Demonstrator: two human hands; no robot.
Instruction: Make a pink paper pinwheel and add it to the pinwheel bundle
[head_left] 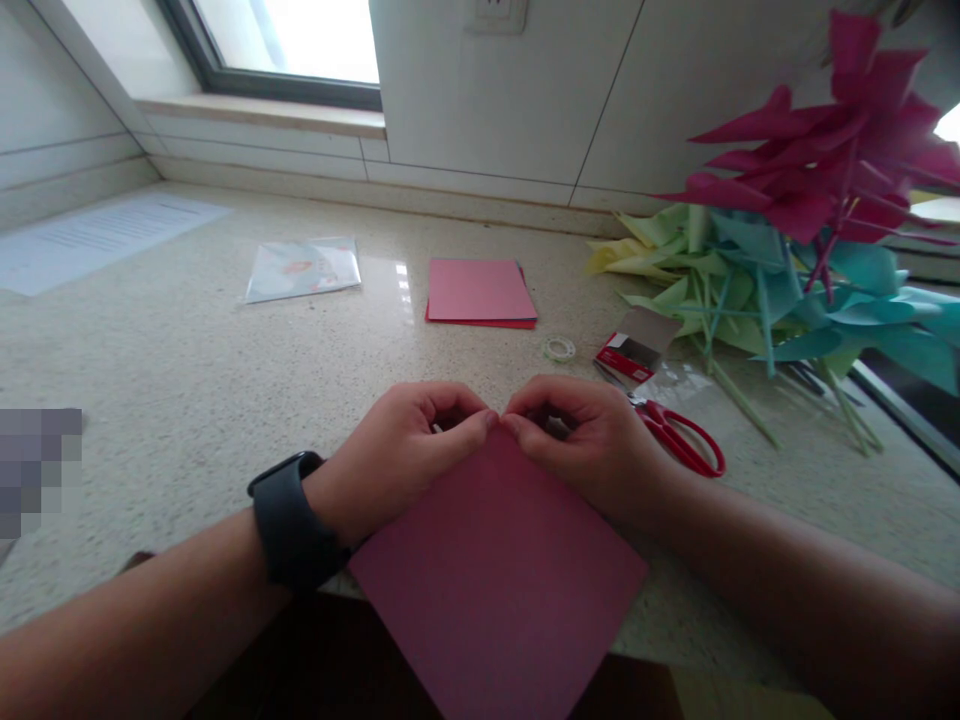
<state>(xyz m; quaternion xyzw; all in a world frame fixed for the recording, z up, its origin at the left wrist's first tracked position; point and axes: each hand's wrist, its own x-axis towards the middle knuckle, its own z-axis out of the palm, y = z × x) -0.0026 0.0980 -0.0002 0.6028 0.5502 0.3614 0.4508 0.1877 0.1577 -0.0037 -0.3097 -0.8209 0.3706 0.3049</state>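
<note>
A square sheet of pink paper (pixel 499 580) is held up with one corner pointing away from me. My left hand (pixel 412 445) pinches that far corner between thumb and fingers, a dark watch (pixel 296 520) on its wrist. From the other side, my right hand (pixel 577 430) pinches the same corner, and the two thumb tips nearly meet there. The sheet's near corner hangs past the counter edge. Just beyond my right hand lie red-handled scissors (pixel 679 435), their blades mostly hidden.
Behind my hands lies a stack of pink and red paper (pixel 480 290), with a tape roll (pixel 559 348) and small red box (pixel 634 350) to its right. Paper pinwheels (pixel 795 250) crowd the right. A clear packet (pixel 304 268) and printed sheet (pixel 105 235) lie left.
</note>
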